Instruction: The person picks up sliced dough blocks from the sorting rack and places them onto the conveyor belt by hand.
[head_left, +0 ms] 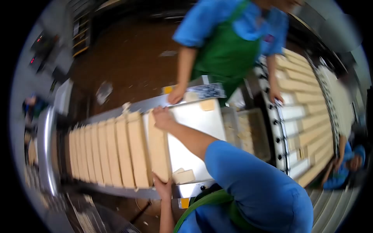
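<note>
A long surface runs across the middle, edged in shiny metal, its right part white and flat. On the left part, pale slabs stand in a row, side by side, their ends toward the two edges. One more slab lies at the border of the white part. Small offcuts overlap near the close edge; a single piece lies near the far edge. Beyond it, the brown floor carries crumpled clear plastic and scattered pale bits.
</note>
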`<state>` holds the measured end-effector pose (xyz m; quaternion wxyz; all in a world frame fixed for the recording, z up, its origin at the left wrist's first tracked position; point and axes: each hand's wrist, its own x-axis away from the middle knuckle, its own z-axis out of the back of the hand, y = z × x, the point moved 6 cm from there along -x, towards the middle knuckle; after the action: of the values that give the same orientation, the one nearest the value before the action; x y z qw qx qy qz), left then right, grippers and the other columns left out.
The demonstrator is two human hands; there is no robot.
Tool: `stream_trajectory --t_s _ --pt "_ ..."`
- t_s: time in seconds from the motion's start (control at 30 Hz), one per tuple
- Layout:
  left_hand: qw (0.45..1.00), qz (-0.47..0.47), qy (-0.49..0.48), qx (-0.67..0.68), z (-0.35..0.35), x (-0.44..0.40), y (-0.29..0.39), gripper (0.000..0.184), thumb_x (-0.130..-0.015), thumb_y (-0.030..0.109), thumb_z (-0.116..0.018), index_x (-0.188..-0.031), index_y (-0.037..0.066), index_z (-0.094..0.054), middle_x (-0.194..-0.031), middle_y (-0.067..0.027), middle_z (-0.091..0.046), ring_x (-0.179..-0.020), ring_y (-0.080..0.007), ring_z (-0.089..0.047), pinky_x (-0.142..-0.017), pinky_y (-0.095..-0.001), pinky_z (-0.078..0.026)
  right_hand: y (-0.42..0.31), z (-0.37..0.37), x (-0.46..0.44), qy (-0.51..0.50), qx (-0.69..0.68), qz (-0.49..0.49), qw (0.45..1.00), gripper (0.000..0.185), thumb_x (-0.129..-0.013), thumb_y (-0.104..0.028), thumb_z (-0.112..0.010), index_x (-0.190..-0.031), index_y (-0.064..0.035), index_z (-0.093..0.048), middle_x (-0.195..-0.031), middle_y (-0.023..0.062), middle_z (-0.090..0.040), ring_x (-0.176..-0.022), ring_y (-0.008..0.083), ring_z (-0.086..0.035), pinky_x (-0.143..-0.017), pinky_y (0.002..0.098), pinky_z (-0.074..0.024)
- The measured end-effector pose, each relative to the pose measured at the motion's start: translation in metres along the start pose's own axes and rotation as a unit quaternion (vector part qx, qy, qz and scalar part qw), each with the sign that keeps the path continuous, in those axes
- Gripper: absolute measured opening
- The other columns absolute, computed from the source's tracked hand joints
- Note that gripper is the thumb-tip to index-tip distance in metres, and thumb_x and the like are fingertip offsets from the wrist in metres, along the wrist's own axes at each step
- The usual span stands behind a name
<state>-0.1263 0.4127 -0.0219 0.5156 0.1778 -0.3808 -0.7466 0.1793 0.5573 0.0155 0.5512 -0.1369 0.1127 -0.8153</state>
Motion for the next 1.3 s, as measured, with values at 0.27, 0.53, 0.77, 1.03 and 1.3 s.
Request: stream_trajectory --t_s 0.27,0.53,0.77,1.03,1.3 --pt "0.944 -0.155 -0.218 -0.193 -0.014 -0.02 0.053 0.104 -0.064 0.015 -0.078 -0.146 0.007 -0.013 -0.112 -0.0307 -0.048 -0.102 -0.0465 -0.051 -0.087 -0.0468 -0.044 0.162 0.071 0.203 0.161 -0.182 -0.258 0.935 0.067 -0.063 -0.027 -0.078 -0.119 -0.0032 -0.049 -0.114 0.0189 -0.051 -0.119 0.0368 -0.041 -0.098 0.05 -0.0348" --pt "0.945 -0.115 -0.156 -0.263 -0.057 -0.023 0.119 0.104 -0.058 0.02 -0.084 -0.141 0.008 -0.022 -0.117 -0.0329 -0.044 -0.1 -0.047 -0.054 -0.087 -0.0458 -0.046 0.173 0.075 0.324 0.136 -0.128 -0.198 0.962 0.105 -0.048 -0.025 -0.087 -0.137 -0.0123 -0.033 -0.113 0.0227 -0.047 -0.102 0.0368 -0.054 -0.082 0.0405 -0.0489" --pt "0.951 -0.198 -0.1 -0.217 -0.125 0.052 0.267 0.095 -0.059 0.016 -0.083 -0.138 0.017 -0.031 -0.117 -0.0274 -0.042 -0.099 -0.0441 -0.056 -0.084 -0.0457 -0.048 0.286 0.165 0.459 0.295 -0.177 -0.21 0.915 0.105 -0.042 -0.028 -0.087 -0.135 -0.0197 -0.038 -0.114 0.0175 -0.046 -0.105 0.0361 -0.052 -0.085 0.0416 -0.0464" --pt "0.925 -0.347 -0.081 -0.134 -0.201 0.112 0.441 0.088 -0.066 0.018 -0.08 -0.14 0.019 -0.033 -0.12 -0.0249 -0.041 -0.105 -0.0449 -0.053 -0.088 -0.0447 -0.047 0.446 0.235 0.541 0.327 -0.24 -0.236 0.883 0.103 -0.055 -0.038 -0.084 -0.141 -0.0159 -0.032 -0.125 0.0188 -0.046 -0.113 0.0363 -0.049 -0.096 0.0391 -0.0413" --pt "0.877 -0.45 -0.145 -0.089 -0.311 0.079 0.494 0.048 -0.09 0.003 -0.044 -0.135 0.018 -0.046 -0.101 -0.0184 -0.052 -0.09 -0.0333 -0.055 -0.083 -0.0404 -0.044 0.564 0.213 0.548 0.249 -0.206 -0.471 0.82 0.087 -0.079 -0.052 -0.06 -0.141 -0.0006 -0.028 -0.144 0.0259 -0.027 -0.137 0.0377 -0.022 -0.111 0.0475 -0.0189"
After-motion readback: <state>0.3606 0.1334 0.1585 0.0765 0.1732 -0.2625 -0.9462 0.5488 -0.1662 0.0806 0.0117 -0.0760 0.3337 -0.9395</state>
